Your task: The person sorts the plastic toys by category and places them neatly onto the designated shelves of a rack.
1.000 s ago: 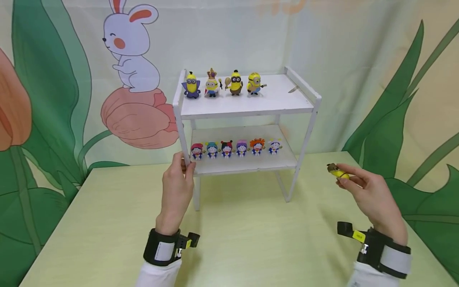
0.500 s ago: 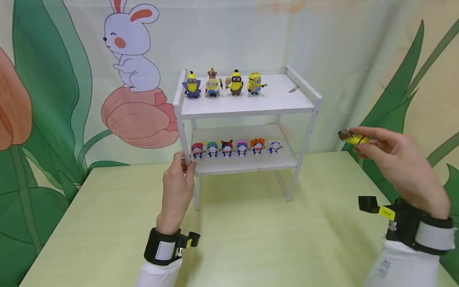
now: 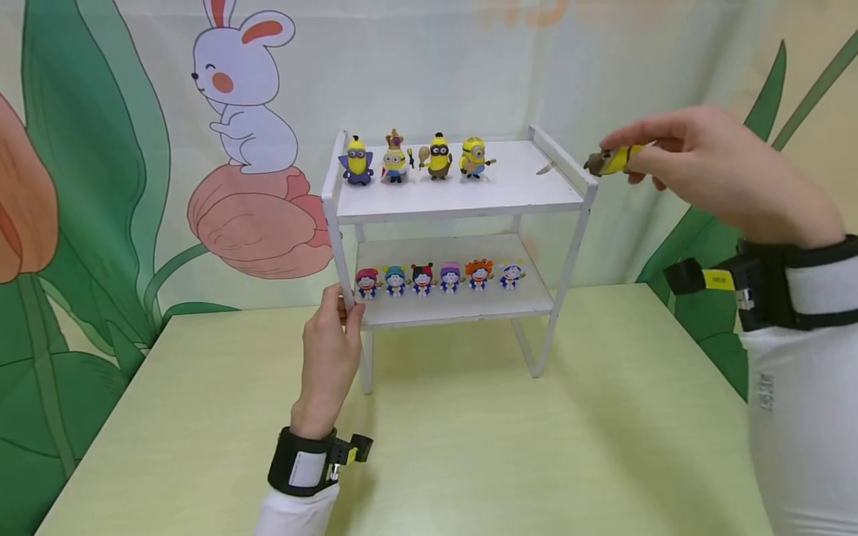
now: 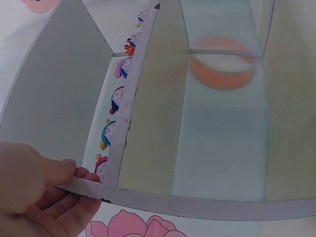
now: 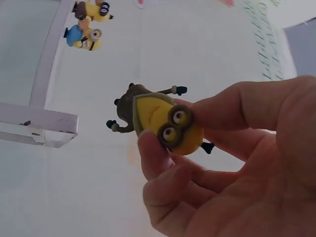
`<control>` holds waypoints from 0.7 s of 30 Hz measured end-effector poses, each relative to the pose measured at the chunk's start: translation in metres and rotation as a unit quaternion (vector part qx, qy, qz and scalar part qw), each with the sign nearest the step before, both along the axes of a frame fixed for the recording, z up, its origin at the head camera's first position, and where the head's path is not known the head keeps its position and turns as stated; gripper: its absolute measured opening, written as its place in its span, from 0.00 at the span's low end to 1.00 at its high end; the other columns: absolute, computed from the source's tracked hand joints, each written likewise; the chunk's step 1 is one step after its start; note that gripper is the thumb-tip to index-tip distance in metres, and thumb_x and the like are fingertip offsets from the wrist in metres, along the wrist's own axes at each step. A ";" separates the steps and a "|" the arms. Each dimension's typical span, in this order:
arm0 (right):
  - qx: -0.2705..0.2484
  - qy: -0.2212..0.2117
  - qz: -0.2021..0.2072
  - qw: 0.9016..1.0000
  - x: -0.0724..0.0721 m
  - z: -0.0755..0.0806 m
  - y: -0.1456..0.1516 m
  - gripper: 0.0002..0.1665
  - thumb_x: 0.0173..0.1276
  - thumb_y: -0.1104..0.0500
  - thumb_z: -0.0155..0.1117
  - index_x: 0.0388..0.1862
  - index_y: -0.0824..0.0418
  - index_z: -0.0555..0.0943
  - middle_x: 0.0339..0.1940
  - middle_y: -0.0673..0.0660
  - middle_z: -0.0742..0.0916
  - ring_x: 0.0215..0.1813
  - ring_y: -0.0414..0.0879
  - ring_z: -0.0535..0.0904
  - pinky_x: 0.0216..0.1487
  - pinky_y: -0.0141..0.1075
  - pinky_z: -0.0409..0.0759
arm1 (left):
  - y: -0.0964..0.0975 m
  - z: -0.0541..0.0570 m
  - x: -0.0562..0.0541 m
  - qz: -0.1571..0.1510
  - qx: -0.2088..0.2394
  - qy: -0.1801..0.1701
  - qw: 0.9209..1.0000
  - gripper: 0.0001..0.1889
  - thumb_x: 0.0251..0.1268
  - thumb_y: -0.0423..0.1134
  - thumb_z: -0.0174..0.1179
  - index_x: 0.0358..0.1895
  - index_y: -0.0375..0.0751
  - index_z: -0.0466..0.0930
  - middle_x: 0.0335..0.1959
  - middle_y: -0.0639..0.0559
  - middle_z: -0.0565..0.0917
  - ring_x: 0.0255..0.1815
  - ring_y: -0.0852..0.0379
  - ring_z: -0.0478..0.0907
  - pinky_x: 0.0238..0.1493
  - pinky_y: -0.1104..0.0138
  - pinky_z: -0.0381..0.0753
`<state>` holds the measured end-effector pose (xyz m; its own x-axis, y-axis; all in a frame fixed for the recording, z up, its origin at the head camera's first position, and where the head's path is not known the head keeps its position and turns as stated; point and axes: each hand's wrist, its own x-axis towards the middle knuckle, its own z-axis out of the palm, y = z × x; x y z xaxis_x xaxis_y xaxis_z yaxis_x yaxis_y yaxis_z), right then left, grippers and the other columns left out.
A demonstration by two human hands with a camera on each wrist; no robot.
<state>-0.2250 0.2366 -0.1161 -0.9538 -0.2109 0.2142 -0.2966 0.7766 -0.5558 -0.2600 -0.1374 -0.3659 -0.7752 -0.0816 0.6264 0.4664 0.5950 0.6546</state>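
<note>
Between the thumb and fingers of my right hand [image 3: 724,167] is a yellow Minion figurine [image 3: 611,161] in a brown-green outfit. The right wrist view shows the pinch is at its goggled head, its feet pointing away from the palm. It hangs just beside the right rail of a white two-tier shelf [image 3: 462,201]. My left hand [image 3: 328,357] holds the shelf's left front post [image 4: 89,186] at the lower tier. Several Minion figurines, including one with a crown [image 3: 394,160] and one with a guitar [image 3: 473,158], stand in a row on the top tier.
Several Doraemon-like figurines [image 3: 450,278] in coloured hats line the lower tier. A small pale, pointed piece [image 3: 547,168] lies near the right rail on top. The shelf stands on a light green table [image 3: 456,447], before a printed curtain [image 3: 429,67].
My right hand has risen from low right, first outward, then up and in toward the shelf's top right corner, carrying the Minion figurine. The left hand stays on the post.
</note>
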 end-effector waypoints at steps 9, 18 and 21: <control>0.093 -0.081 0.038 0.992 -0.050 0.037 -0.035 0.25 0.79 0.50 0.44 0.68 0.57 0.73 0.54 0.60 0.78 0.52 0.54 0.66 0.51 0.49 0.63 | -0.001 0.000 0.000 -0.001 0.001 -0.001 1.000 0.16 0.69 0.28 0.58 0.57 0.29 0.70 0.38 0.35 0.83 0.34 0.45 0.81 0.34 0.56 0.83; 0.163 -0.142 0.053 0.975 -0.087 0.053 -0.070 0.23 0.79 0.55 0.44 0.65 0.64 0.73 0.51 0.63 0.79 0.47 0.55 0.70 0.47 0.44 0.66 | -0.002 -0.001 -0.002 -0.007 0.005 0.000 1.000 0.16 0.69 0.27 0.58 0.57 0.27 0.70 0.39 0.35 0.83 0.35 0.45 0.81 0.35 0.55 0.84; 0.181 -0.158 0.049 0.969 -0.096 0.054 -0.078 0.23 0.79 0.54 0.44 0.64 0.65 0.74 0.51 0.63 0.80 0.47 0.55 0.72 0.48 0.43 0.67 | -0.002 -0.001 -0.001 -0.007 0.008 -0.002 1.000 0.17 0.69 0.27 0.58 0.58 0.27 0.70 0.39 0.35 0.83 0.35 0.44 0.81 0.36 0.55 0.84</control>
